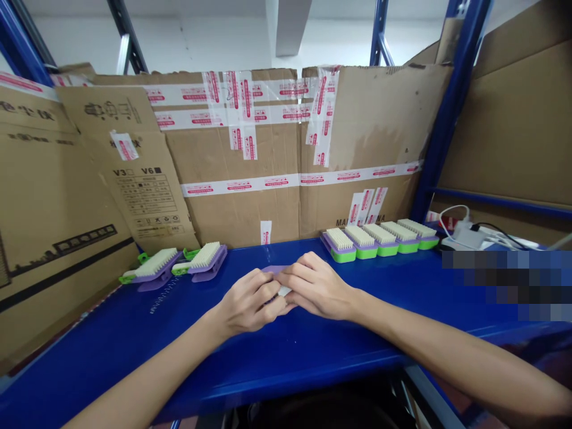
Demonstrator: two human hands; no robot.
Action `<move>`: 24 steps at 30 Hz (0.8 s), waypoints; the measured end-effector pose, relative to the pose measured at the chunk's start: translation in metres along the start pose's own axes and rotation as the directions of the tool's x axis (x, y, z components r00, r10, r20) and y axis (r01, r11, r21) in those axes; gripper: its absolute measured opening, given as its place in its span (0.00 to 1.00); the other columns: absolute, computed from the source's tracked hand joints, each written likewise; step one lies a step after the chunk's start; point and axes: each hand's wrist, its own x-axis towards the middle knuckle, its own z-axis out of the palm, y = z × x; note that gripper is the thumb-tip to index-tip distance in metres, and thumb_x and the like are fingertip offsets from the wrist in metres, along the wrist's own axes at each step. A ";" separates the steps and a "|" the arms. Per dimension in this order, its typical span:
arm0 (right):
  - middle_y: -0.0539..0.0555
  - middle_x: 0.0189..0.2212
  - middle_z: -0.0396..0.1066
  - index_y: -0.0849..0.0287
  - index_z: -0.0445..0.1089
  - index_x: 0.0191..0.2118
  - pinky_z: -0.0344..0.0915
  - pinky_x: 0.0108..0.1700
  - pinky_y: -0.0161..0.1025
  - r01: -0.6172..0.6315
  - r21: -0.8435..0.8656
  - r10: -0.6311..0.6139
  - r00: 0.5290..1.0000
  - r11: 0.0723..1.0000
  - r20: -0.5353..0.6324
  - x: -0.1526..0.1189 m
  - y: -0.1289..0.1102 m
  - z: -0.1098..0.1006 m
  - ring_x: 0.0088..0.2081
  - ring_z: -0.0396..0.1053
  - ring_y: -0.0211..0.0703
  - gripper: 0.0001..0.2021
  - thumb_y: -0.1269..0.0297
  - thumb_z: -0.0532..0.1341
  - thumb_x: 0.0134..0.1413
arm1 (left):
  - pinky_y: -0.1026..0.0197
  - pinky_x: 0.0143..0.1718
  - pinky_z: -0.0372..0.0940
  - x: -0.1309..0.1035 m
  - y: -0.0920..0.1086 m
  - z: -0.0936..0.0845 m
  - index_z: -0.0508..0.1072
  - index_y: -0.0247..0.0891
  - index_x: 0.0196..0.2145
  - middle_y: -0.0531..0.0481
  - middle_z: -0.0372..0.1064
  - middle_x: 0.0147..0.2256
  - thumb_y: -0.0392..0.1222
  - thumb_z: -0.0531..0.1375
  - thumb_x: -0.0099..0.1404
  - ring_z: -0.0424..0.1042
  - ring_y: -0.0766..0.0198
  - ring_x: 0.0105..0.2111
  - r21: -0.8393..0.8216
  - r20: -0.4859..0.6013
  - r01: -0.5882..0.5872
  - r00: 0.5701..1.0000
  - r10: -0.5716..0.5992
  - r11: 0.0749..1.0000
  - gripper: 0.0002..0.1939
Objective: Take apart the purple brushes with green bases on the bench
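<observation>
Both hands meet over the middle of the table around a scrubbing brush (274, 269), mostly covered by fingers; a purple edge and a bit of white show. My left hand (252, 301) is closed on its left side, fingers bent. From the right, my right hand (317, 286) grips it with curled fingers, the fingertips of both hands almost touching. To the left lie two brushes with cream bristles up, purple plates and green parts: one brush (156, 265) at the far left and another brush (205, 259) closer in.
At the back right stands a row of several green and purple brushes (378, 238), bristles up. Small spring-like pieces (161, 295) lie on the blue table (290, 369) at left. Taped cardboard (241, 214) walls the back and sides. A white adapter (469, 234) with cables sits at right.
</observation>
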 end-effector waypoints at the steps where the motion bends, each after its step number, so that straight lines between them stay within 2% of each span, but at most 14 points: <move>1: 0.60 0.45 0.79 0.64 0.70 0.58 0.64 0.42 0.49 -0.002 0.002 0.002 1.000 1.000 0.000 0.000 0.000 0.000 0.42 0.69 0.50 0.14 0.62 0.53 0.80 | 0.55 0.32 0.76 -0.001 0.000 0.001 0.69 0.40 0.44 0.50 0.72 0.39 0.40 0.71 0.69 0.78 0.58 0.39 -0.011 -0.005 0.012 1.000 -0.012 1.000 0.14; 8: 0.61 0.48 0.79 0.64 0.69 0.57 0.65 0.44 0.49 -0.050 0.064 0.051 0.999 0.997 -0.015 0.004 -0.004 -0.008 0.42 0.69 0.50 0.18 0.56 0.49 0.82 | 0.55 0.34 0.79 -0.005 -0.001 0.002 0.68 0.39 0.44 0.50 0.73 0.38 0.42 0.73 0.68 0.81 0.57 0.41 -0.066 -0.032 0.057 0.998 -0.059 0.996 0.17; 15: 0.62 0.47 0.77 0.63 0.68 0.59 0.67 0.48 0.48 -0.095 0.075 0.096 0.995 0.993 -0.010 0.003 -0.002 -0.009 0.46 0.69 0.51 0.18 0.54 0.52 0.81 | 0.54 0.39 0.82 -0.004 -0.003 0.001 0.68 0.41 0.43 0.50 0.74 0.40 0.43 0.76 0.63 0.82 0.56 0.42 -0.098 -0.011 0.089 0.996 -0.090 0.991 0.21; 20: 0.62 0.48 0.77 0.62 0.68 0.58 0.69 0.49 0.49 -0.123 0.099 0.126 0.992 0.987 -0.024 0.003 -0.001 -0.008 0.48 0.70 0.51 0.16 0.55 0.53 0.80 | 0.53 0.42 0.83 -0.005 -0.004 0.001 0.67 0.43 0.45 0.51 0.73 0.43 0.46 0.78 0.60 0.82 0.57 0.44 -0.136 -0.011 0.160 0.987 -0.163 0.978 0.26; 24: 0.61 0.47 0.76 0.62 0.67 0.57 0.69 0.48 0.49 -0.122 0.125 0.129 0.990 0.985 -0.049 0.002 0.001 -0.006 0.47 0.70 0.52 0.15 0.55 0.54 0.80 | 0.52 0.44 0.84 -0.004 -0.004 0.001 0.66 0.43 0.47 0.50 0.72 0.43 0.46 0.77 0.62 0.82 0.57 0.44 -0.153 -0.011 0.176 0.984 -0.180 0.972 0.26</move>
